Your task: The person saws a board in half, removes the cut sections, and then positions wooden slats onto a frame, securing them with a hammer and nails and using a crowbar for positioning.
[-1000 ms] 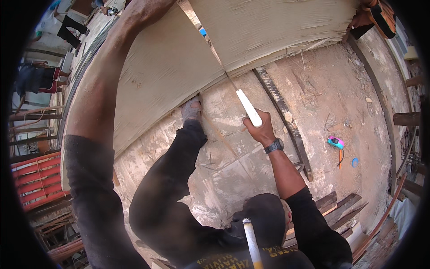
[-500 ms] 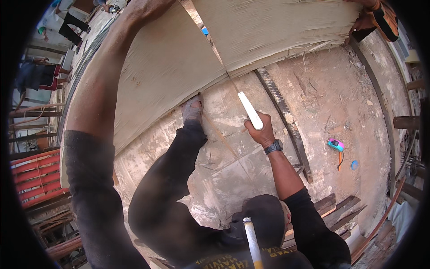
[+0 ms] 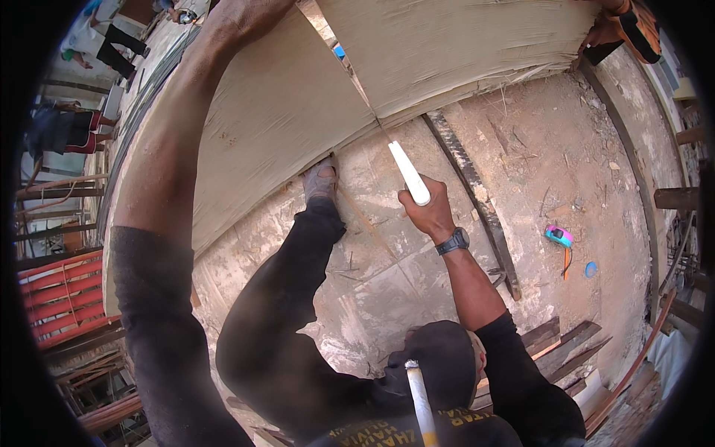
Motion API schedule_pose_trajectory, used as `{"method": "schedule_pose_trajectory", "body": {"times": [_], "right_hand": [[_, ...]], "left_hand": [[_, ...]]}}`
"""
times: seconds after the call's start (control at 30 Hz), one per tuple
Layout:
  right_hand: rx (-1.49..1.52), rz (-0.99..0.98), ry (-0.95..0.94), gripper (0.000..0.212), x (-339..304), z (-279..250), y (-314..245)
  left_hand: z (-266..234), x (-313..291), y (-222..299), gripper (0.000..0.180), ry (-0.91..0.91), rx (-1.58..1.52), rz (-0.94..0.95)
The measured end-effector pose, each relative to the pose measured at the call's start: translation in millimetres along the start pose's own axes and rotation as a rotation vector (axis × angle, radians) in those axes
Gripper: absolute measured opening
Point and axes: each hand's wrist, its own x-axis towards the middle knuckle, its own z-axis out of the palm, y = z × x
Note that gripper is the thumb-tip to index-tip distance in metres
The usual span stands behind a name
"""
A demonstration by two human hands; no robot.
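Head view, left to right; far left rim: stacked red metal frames (image 3: 63,298) and dark bars, with other people (image 3: 63,130) standing well apart at the upper left; room there is crowded with material.

Left arm rises from the lower edge in a dark sleeve, bare forearm running up to the left hand (image 3: 242,18) at the top edge; hand lies on the upper edge of a large pale plywood sheet (image 3: 275,127); whether the fingers curl over that edge, cannot tell, they are cut off by the frame.

Plywood sheet tilts across the upper half; its lower edge bends from left-centre up to the right; a narrow cut (image 3: 346,63) splits it from the top down to that edge; a shoe (image 3: 320,179) on a dark-trousered leg is set just against the lower edge.

Right hand (image 3: 428,212), wristwatch (image 3: 453,241) on the wrist, is closed round the white handle of a handsaw (image 3: 406,171); thin blade runs up into the cut; handle sits just below the sheet's edge.

Right of the hand: a dark steel bar (image 3: 473,201) lies diagonally on the dusty concrete floor (image 3: 566,164); open ground beyond it holds a pink-and-blue tape measure (image 3: 558,237) and a small blue disc (image 3: 590,269), near each other; wooden planks (image 3: 566,343) lie at the lower right.
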Motion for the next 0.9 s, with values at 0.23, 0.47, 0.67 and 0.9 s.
{"method": "schedule_pose_trajectory", "body": {"times": [0.23,0.47,0.67,0.9], "right_hand": [[-0.132,-0.004,-0.071,0.020,-183.3,-70.8,-19.5],[-0.059,-0.108,0.033,0.015,-8.0,-22.1,17.9],[-0.104,-0.048,-0.075,0.022,-180.9,-69.3,15.6],[-0.025,-0.159,0.032,0.015,-21.4,-15.6,51.0]], "left_hand": [[-12.5,-21.1,-3.5,0.060,0.062,0.107,0.020],[13.3,17.8,-15.5,0.065,0.211,0.080,0.226],[-3.6,14.5,-43.2,0.067,0.094,0.045,0.166],[13.5,29.6,-33.6,0.063,0.189,0.029,0.266]]}}
